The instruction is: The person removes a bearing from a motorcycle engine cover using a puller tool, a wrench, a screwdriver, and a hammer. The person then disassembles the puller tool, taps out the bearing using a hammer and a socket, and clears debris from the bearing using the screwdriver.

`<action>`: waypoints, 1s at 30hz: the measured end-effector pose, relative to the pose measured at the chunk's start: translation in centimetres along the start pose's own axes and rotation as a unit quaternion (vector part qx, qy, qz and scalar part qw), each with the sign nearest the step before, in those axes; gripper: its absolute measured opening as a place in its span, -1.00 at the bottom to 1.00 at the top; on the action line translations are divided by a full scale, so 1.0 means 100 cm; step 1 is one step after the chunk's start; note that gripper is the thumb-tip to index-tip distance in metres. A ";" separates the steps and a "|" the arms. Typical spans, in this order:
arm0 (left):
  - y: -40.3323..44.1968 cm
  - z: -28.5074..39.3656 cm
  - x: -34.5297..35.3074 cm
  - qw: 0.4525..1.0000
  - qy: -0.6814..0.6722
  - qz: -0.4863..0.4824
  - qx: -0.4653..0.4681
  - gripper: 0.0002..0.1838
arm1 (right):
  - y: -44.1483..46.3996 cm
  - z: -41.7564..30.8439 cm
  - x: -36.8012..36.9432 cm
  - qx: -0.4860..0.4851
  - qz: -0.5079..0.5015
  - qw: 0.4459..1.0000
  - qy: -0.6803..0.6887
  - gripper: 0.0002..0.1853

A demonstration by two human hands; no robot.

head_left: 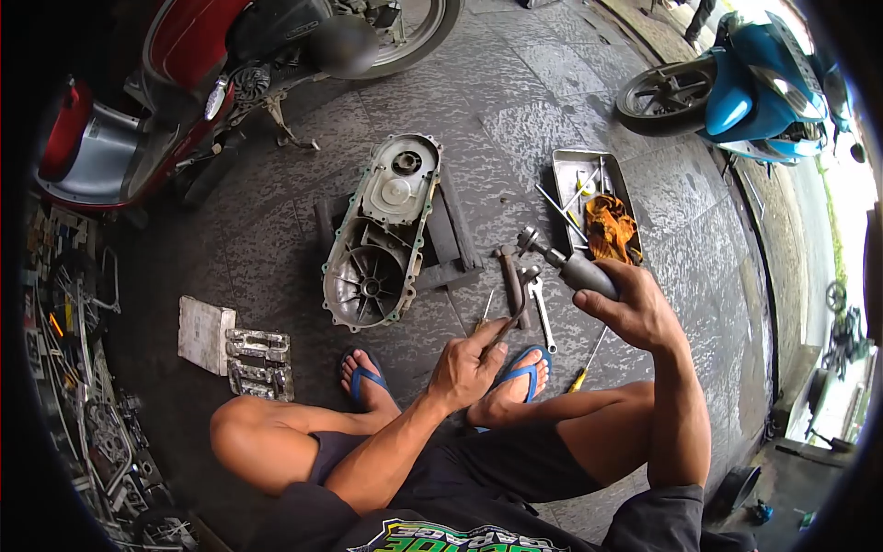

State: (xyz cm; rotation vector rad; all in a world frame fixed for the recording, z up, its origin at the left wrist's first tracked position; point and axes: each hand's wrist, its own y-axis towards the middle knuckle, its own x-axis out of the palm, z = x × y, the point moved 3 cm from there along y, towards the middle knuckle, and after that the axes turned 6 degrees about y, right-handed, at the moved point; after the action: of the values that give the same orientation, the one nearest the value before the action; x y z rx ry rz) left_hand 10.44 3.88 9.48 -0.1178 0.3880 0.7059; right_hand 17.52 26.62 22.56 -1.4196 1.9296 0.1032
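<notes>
My right hand [635,304] is closed around the grey body of a ratchet wrench [584,274], its round head pointing up and left. My left hand [469,370] is wrapped around a dark, bent spanner [518,308], whose end rises just below the ratchet head. Whether the two tools touch, I cannot tell. Under them on the floor lie a hammer [511,281] and a combination spanner [544,317]. To the left, a long metal engine case [382,230] rests tilted on a dark wooden stand [451,239], its open side facing up.
A metal tray [575,155] at right holds tools and an orange rag [610,228]. Screwdrivers, one yellow-handled [578,380], lie near my feet. A white box [204,333] and a metal part [261,354] sit at left. A red motorcycle [184,83] and blue motorcycle [763,92] stand beyond.
</notes>
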 end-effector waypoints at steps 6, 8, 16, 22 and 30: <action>-0.004 -0.001 -0.001 0.999 -0.047 -0.003 -0.012 -0.65 | 0.002 -0.005 0.007 -0.005 -0.001 1.000 0.003 -0.49; -0.011 -0.026 0.010 0.990 0.091 -0.035 -0.103 -0.71 | 0.004 0.001 0.006 -0.014 0.015 1.000 -0.020 -0.51; -0.034 -0.130 0.102 0.921 0.219 -0.107 -0.304 -0.73 | -0.004 0.002 -0.001 0.001 0.062 0.998 -0.031 -0.50; 0.032 -0.132 0.186 0.949 0.159 -0.069 -0.265 -0.70 | -0.034 -0.002 -0.027 -0.032 0.158 0.985 0.056 -0.52; 0.153 -0.094 0.261 0.989 0.068 -0.043 -0.127 -0.73 | -0.045 0.027 -0.057 0.013 0.233 0.966 0.108 -0.50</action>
State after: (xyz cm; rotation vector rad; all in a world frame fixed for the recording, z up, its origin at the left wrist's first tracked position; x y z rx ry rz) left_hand 15.72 29.15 -8.88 -0.4239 0.4193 0.6614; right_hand 23.39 30.68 25.51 -0.9653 2.4091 0.1459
